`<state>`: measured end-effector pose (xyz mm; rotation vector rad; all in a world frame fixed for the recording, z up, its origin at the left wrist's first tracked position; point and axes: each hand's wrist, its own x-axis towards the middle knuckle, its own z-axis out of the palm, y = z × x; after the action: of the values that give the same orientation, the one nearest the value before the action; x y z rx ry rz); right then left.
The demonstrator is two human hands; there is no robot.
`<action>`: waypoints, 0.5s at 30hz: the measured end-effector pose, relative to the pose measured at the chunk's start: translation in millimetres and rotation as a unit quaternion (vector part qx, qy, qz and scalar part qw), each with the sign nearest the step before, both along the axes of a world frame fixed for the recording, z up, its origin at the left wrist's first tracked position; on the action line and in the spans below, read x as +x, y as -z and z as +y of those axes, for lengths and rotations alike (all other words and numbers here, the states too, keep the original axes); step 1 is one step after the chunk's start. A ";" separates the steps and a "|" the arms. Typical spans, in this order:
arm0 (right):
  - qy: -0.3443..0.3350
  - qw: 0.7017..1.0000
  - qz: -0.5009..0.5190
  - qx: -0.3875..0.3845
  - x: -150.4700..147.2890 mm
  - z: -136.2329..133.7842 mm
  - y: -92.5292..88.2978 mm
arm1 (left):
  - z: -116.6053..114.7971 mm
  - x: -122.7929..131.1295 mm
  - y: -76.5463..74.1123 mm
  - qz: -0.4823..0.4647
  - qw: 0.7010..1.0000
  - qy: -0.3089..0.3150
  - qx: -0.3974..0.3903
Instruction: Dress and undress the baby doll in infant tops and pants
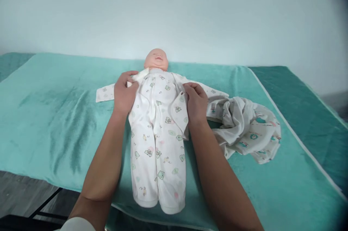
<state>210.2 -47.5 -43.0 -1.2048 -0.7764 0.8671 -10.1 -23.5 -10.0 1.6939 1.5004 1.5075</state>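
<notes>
Arranging the white outfit (pixel 170 165) on the doll (pixel 156 58) looks well along, judging by how the cloth lies. The doll is on its back on the green sheet (pixel 54 122), with its head bare and its body hidden under the printed cloth. The outfit covers it from just below the chin down, and its 2 legs lie side by side, reaching to the near edge of the sheet. Its 2 sleeves are stretched out, 1 to each side. No hands or feet show at the cuffs, so I cannot tell whether the doll's limbs are inside. Nor can I tell whether the outfit is 1 piece or 2.

What seems left is the upper part: the cream edge (pixel 141 75) beside the neck is turned up, and the side flap (pixel 178 111) by the right hand (pixel 190 93) sits loose, not yet lying flat. No fastening can be seen closed.

The left hand (pixel 136 79) is at the chest near that edge, its fingers curled and partly open, thumb apart from the fingertips; whether it grips cloth, I cannot tell. The right hand's fingers are drawn together on the outfit's other side, and appear to pinch it. Beyond that hand, a bundle (pixel 244 126) of other printed cloth lies crumpled on the sheet, close to 1 sleeve.
</notes>
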 end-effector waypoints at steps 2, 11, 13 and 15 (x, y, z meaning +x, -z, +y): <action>0.033 0.999 0.004 -0.025 6.3 7.0 5.9 | 7.3 -13.6 6.7 -0.028 0.995 -0.094 -0.002; 0.110 0.985 -0.121 -0.053 28.9 1.7 35.1 | 20.6 -47.1 23.1 0.041 0.987 -0.156 0.020; 0.126 0.970 -0.192 -0.084 45.3 -13.2 40.0 | 18.2 -39.6 20.9 0.096 0.985 -0.135 0.051; 0.132 0.951 -0.255 -0.115 68.1 -31.5 42.5 | 15.6 -31.2 18.8 0.135 0.982 -0.109 0.077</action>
<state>278.2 -79.0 -85.5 -1.7329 -0.9123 0.4309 -41.3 -7.9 -28.8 1.9412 1.8002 1.5896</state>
